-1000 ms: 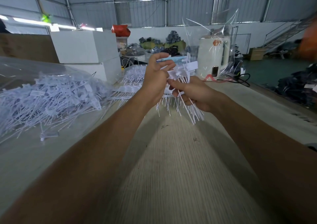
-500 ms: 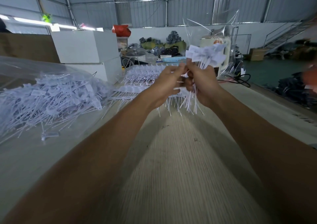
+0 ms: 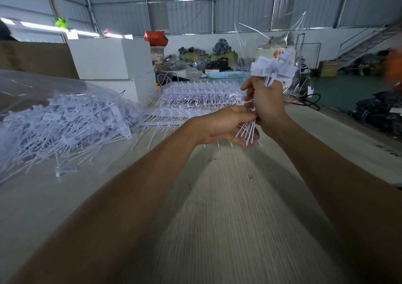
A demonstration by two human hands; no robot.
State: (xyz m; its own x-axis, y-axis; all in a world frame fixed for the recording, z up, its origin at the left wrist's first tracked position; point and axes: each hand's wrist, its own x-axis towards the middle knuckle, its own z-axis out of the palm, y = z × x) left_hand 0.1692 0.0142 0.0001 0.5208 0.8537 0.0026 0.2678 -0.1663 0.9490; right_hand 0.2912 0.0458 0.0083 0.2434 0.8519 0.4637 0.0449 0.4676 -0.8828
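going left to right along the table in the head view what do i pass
Loose heap of tags → flat rows of tags → left hand → right hand, gripping the bundle of tags → black cable.

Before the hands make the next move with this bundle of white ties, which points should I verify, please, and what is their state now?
1. Right hand grips the bundle of white ties round its middle: ok.
2. Left hand holds the tail ends: ok.
3. Tail ends gathered together: not ok, they fan out.
4. Tag heads level at the top: cannot tell, blurred.
5. Bare table under the hands: ok.
6. Pile of ties at the left clear of both arms: ok.
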